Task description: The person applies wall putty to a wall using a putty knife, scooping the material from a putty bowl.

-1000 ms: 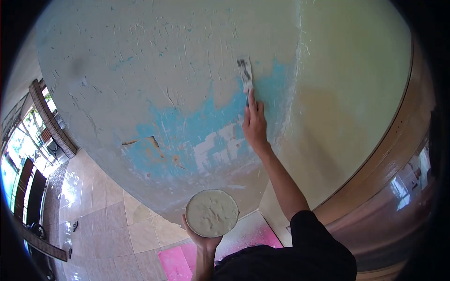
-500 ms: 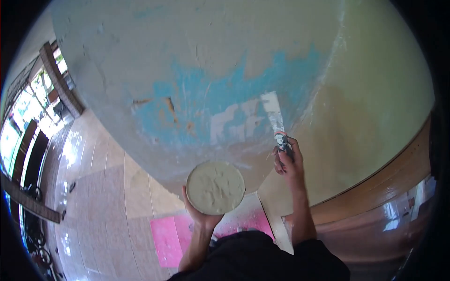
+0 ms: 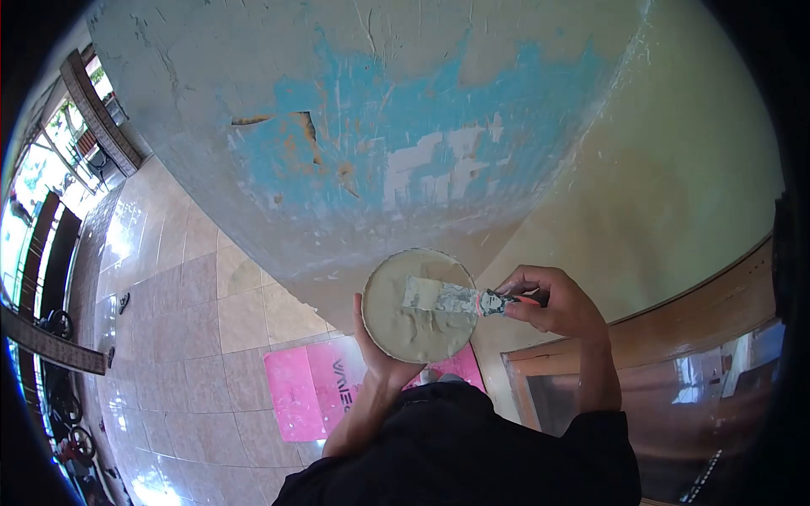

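Observation:
My left hand (image 3: 384, 358) supports a round tub of pale putty (image 3: 413, 333) from beneath and its left side, fingers mostly hidden under it. In my right hand (image 3: 553, 304) is a putty knife (image 3: 460, 298), gripped by its dark and reddish handle. The smeared blade lies over the putty inside the tub, pointing left. Ahead stands a wall (image 3: 405, 93) with a scraped turquoise area and whitish patches of filler (image 3: 434, 164). A cracked, lifted flap (image 3: 308, 135) shows at the left of the turquoise.
Below the tub a pink sheet (image 3: 295, 392) lies on the tiled floor (image 3: 186, 320). To the right, an adjoining yellowish wall (image 3: 675, 169) meets a wooden frame (image 3: 675, 329). Parked motorcycles (image 3: 72, 413) are at the far left.
The putty knife has come down from the wall to the tub, its blade turning from upward to leftward. The tub appears farther up and right. The view has tilted downward.

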### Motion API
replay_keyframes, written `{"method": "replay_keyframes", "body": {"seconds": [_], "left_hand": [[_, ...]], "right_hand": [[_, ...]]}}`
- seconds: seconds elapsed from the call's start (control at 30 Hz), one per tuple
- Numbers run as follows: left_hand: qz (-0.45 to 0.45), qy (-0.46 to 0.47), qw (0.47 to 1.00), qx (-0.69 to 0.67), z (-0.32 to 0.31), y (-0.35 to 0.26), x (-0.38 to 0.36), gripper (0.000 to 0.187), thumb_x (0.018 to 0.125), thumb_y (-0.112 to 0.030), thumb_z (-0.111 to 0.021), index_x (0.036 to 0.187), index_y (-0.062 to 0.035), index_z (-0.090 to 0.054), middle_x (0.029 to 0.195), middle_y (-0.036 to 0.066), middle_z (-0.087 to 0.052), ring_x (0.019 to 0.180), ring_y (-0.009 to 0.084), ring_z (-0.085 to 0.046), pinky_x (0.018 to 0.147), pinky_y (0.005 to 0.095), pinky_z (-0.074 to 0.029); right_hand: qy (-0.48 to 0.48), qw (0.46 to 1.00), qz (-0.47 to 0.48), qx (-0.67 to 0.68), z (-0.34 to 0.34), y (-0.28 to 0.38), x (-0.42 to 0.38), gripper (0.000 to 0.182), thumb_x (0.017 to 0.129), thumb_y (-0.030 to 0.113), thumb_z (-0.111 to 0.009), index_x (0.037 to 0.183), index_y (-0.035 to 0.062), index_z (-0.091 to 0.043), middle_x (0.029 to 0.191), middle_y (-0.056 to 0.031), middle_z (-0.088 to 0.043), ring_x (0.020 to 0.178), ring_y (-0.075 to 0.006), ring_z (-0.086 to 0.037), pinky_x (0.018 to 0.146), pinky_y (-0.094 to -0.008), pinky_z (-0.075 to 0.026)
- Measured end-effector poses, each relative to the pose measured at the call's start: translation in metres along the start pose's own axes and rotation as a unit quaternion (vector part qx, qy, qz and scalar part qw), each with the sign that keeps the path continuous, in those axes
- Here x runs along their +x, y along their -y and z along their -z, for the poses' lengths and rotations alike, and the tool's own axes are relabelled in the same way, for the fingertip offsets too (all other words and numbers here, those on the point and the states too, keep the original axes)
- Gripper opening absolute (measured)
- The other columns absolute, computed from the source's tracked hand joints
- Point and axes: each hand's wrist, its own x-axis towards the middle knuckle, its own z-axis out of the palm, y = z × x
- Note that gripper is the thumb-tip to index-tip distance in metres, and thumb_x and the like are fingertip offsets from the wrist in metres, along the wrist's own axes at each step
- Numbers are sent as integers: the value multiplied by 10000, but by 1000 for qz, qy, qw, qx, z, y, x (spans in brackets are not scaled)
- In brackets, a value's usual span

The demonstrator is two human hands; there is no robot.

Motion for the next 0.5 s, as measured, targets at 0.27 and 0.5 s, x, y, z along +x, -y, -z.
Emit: {"method": "replay_keyframes", "body": {"seconds": [0.27, 0.5], "left_hand": [[-35, -80, 993, 75, -8, 9, -4, 823, 844, -717, -422, 1416, -125, -418, 1391, 135, -460, 1250, 338, -450, 1034, 549, -351], [-50, -93, 991, 77, -9, 8, -6, 817, 844, -714, -423, 1408, -122, -423, 1390, 139, -461, 1243, 344, -458, 1037, 547, -350]], "right_hand": [[22, 998, 6, -64, -16, -2, 11, 246, 832, 155, -698, 1014, -5, -659, 819, -94, -682, 779, -143, -644, 774, -294, -502], [34, 998, 41, -29, -26, -9, 22, 242, 840, 163, -698, 1017, 2, -661, 854, -82, -690, 798, -127, -641, 779, -287, -504]]}}
